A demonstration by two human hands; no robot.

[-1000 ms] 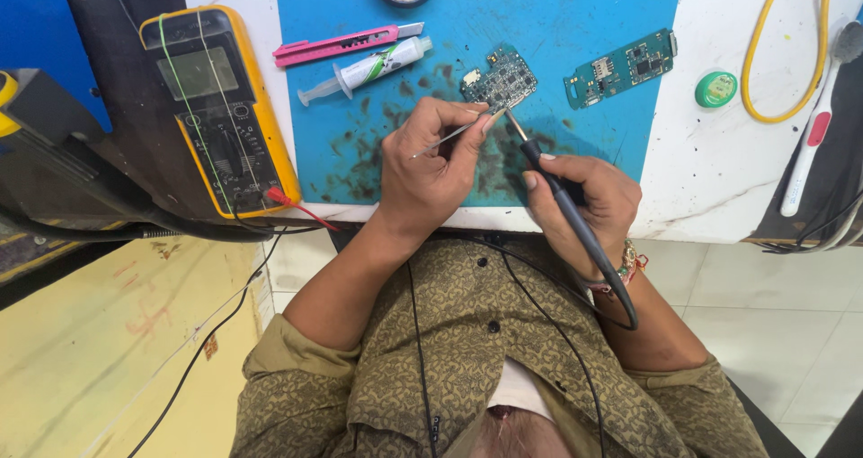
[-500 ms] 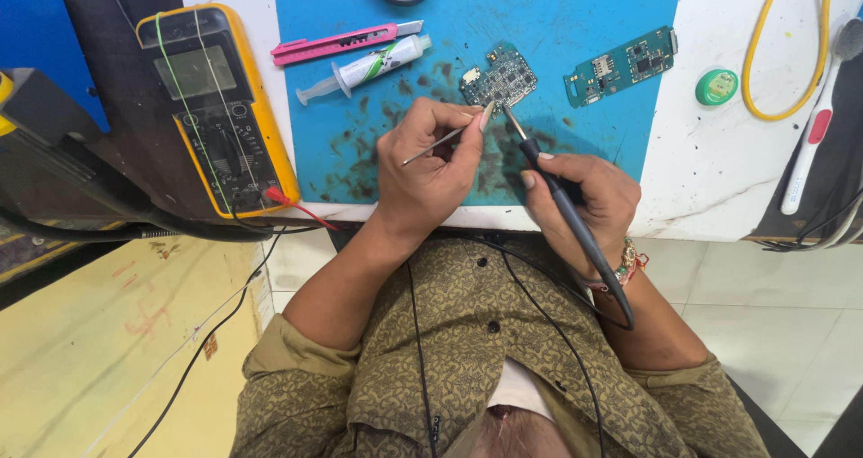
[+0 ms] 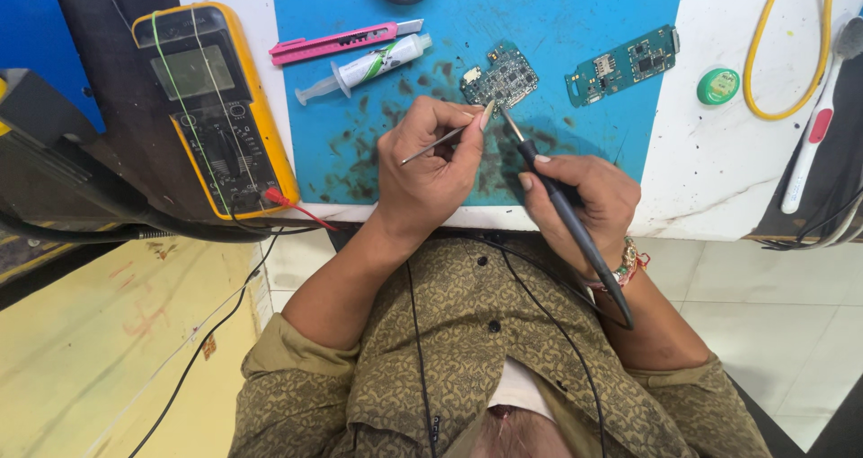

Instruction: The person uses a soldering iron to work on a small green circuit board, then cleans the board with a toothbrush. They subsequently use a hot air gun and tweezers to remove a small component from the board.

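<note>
Left hand [image 3: 430, 172] closed around thin metal tweezers [image 3: 442, 140], pinched between thumb and forefinger; long axis running from lower left to upper right, tips aimed at the near edge of the small round-cornered circuit board [image 3: 500, 78]. Right hand [image 3: 584, 202] wrapped in a pen grip on a dark soldering iron [image 3: 562, 208] — long axis slanting from lower right, past the wrist, up to the left, with the fine metal tip pointing at that same near edge of the board, just beside the tweezer tips. Whether either tip actually touches the board: cannot tell.

Board lying flat on the stained blue work mat [image 3: 575, 17], just beyond both hands. Right of the board, well apart, a second, oblong green circuit board [image 3: 622, 64], tilted with its right end farther away. Left of the board, a syringe [image 3: 364, 67] with a white and green label, and just past it a pink utility knife [image 3: 337, 43], both lying roughly parallel. Far left of the board, off the mat, a yellow multimeter [image 3: 216, 107]. Far right of the board — a small green round tin [image 3: 717, 86], a yellow cable loop [image 3: 764, 53] and a white and red toothbrush [image 3: 816, 125].
</note>
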